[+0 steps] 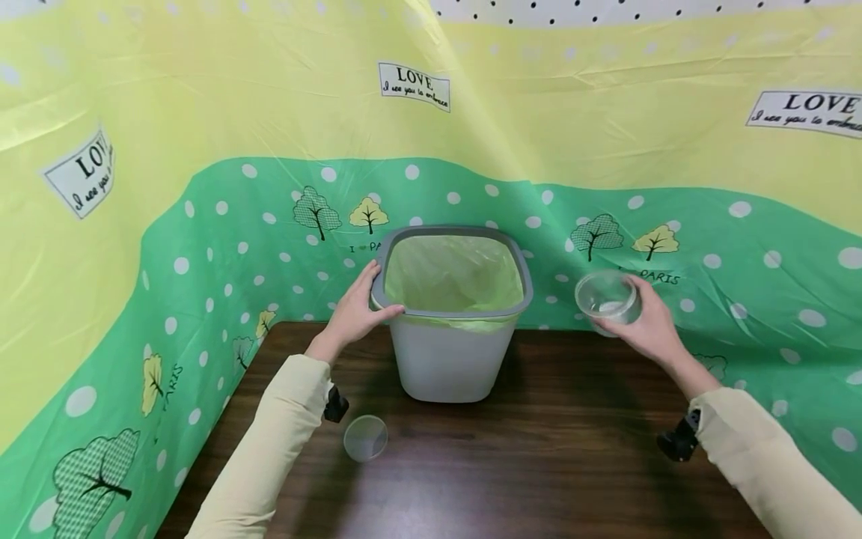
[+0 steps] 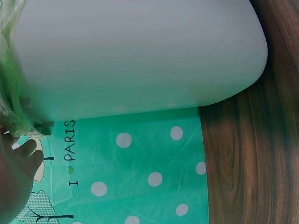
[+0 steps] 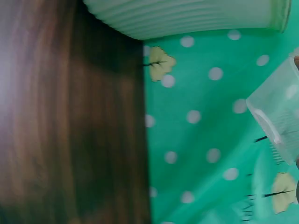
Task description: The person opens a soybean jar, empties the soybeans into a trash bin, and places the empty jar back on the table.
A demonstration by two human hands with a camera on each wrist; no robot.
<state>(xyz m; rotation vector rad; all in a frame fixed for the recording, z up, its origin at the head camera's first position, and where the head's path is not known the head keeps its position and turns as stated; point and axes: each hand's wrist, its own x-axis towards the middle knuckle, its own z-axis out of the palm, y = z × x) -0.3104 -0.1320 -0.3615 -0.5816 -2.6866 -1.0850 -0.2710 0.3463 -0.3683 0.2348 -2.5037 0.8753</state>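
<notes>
A white trash bin (image 1: pixel 453 359) with a grey rim stands on the table, lined with a pale green bag (image 1: pixel 451 273). My left hand (image 1: pixel 353 311) grips the bin's rim at the front left corner, thumb along the front and fingers at the left side. The left wrist view shows its fingers (image 2: pixel 28 156) by the bag's overhang. Off to the bin's right, my right hand (image 1: pixel 643 318) holds a clear round plastic container (image 1: pixel 604 288) up above the table, tilted. In the right wrist view the container (image 3: pixel 278 109) is partly cut off.
A clear round lid (image 1: pixel 366 438) lies on the dark wooden table (image 1: pixel 512 464), in front of the bin and near the left forearm. A yellow and green printed cloth (image 1: pixel 296 247) hangs behind the table and along its left and right sides.
</notes>
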